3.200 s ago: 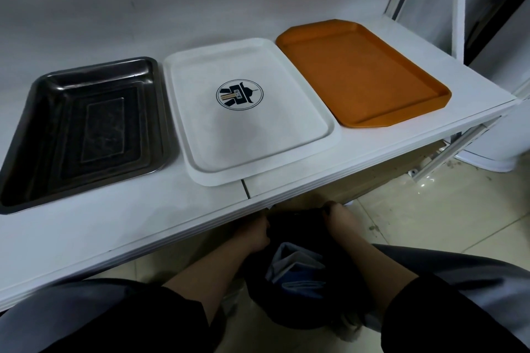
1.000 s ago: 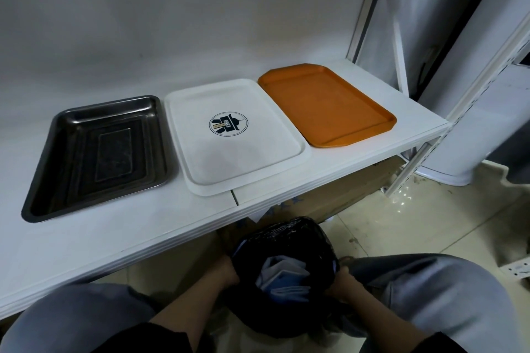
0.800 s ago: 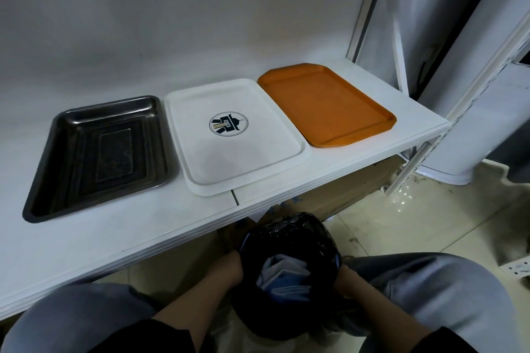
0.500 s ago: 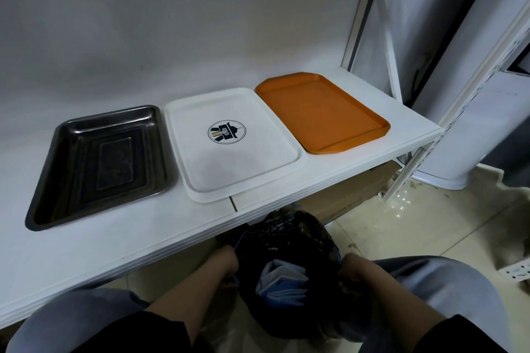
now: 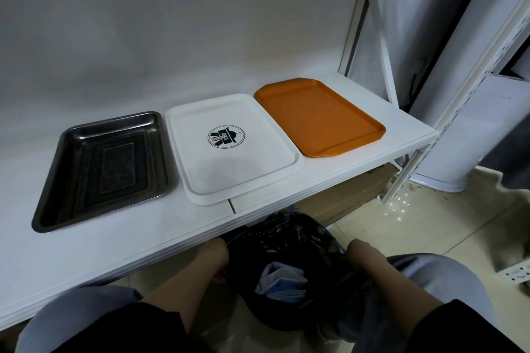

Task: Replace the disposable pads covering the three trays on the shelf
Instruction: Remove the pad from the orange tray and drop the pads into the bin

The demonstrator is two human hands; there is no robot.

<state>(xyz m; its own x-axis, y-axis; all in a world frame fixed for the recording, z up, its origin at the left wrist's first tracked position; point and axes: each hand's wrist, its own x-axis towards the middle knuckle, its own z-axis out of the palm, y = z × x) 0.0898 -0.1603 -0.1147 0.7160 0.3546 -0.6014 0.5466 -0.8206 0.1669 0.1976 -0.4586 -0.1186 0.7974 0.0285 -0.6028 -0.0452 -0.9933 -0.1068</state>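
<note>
Three bare trays lie side by side on the white shelf [image 5: 120, 235]: a dark metal tray [image 5: 71, 180] at left, a white tray [image 5: 266, 178] with a round logo in the middle, an orange tray [image 5: 321, 114] at right. Below the shelf edge a black rubbish bag [image 5: 286, 243] stands on the floor, with folded blue and white pads [image 5: 279, 285] inside. My left hand [image 5: 213, 259] grips the bag's left rim and my right hand [image 5: 360, 256] grips its right rim; the fingertips are hidden in the plastic.
White shelf uprights [image 5: 413, 163] rise at the right end. A cardboard box [image 5: 350, 195] sits under the shelf behind the bag. A white column base [image 5: 441, 169] stands on the tiled floor [image 5: 430, 232] at right. My knees flank the bag.
The view has pulled back and up from the shelf. Both hands stay on the bag's rim and have spread it a little wider; the pads remain inside.
</note>
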